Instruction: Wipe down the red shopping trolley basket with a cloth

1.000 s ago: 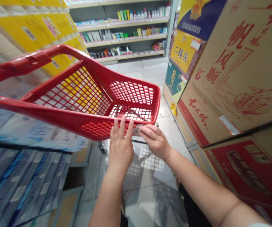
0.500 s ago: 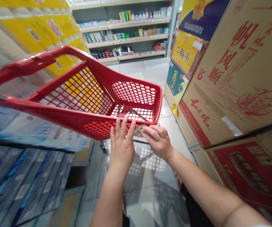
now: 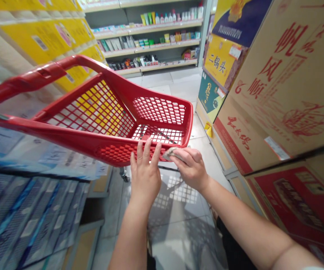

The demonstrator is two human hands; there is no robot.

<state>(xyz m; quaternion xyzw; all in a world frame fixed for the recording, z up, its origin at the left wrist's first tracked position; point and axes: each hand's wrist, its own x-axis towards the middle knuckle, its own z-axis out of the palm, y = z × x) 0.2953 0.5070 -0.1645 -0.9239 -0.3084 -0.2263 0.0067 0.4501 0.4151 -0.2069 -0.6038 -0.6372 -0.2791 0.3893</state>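
Note:
A red plastic shopping cart (image 3: 162, 96) with lattice sides stands crosswise in front of me, its handle at the left. My left hand (image 3: 146, 170) lies with fingers stretched out against the near side of the basket, fingertips at the rim. Just right of it, my right hand (image 3: 191, 167) is closed on a crumpled greyish cloth (image 3: 171, 153), which it presses to the near side close to the cart's front corner. Part of the cloth is hidden under the fingers.
Stacked cartons (image 3: 280, 93) line the right side. Yellow packs (image 3: 40, 37) and blue-grey packs (image 3: 38, 217) fill the left. Shelves of bottles and tubes (image 3: 150, 45) stand at the back. A cart wheel (image 3: 125, 176) rests on the tiled floor (image 3: 175, 221).
My right hand has shifted very slightly right and down with the cloth, and more of the cloth shows. My left hand and the cart are nearly where they were.

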